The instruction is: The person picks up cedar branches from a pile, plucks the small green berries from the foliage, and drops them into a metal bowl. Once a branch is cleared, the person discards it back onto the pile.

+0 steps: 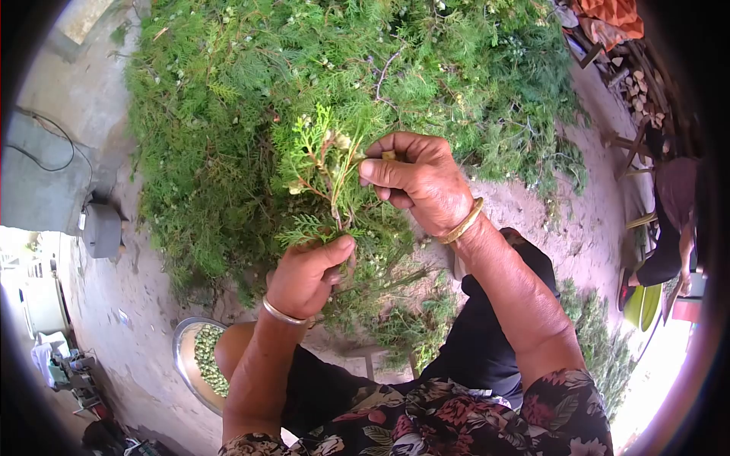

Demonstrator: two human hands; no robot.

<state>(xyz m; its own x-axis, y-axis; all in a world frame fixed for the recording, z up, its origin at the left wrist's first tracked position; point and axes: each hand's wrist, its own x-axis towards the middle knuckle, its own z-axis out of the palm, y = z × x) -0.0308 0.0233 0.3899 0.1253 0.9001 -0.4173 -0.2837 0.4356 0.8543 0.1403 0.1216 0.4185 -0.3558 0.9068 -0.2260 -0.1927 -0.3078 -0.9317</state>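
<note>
My left hand (304, 277) is closed round the stem of a small evergreen sprig (313, 156), which stands upright with flat, scaly leaves and a few pale cones. At the sprig's right edge, my right hand (422, 178) has thumb and fingertips pinched together. What lies between those fingertips is too small to make out. Behind both hands spreads a large pile of cut evergreen branches (228, 91). Beside my left knee sits a metal bowl (181, 357) holding many small green cones (209, 361), partly hidden by the leg.
More cut branches (414, 323) lie on the ground between my legs. A grey box-like object (103, 230) stands at the left. Chopped firewood (639, 95) is stacked at the upper right, below an orange cloth (610, 17). Another person (677, 205) is at the right edge.
</note>
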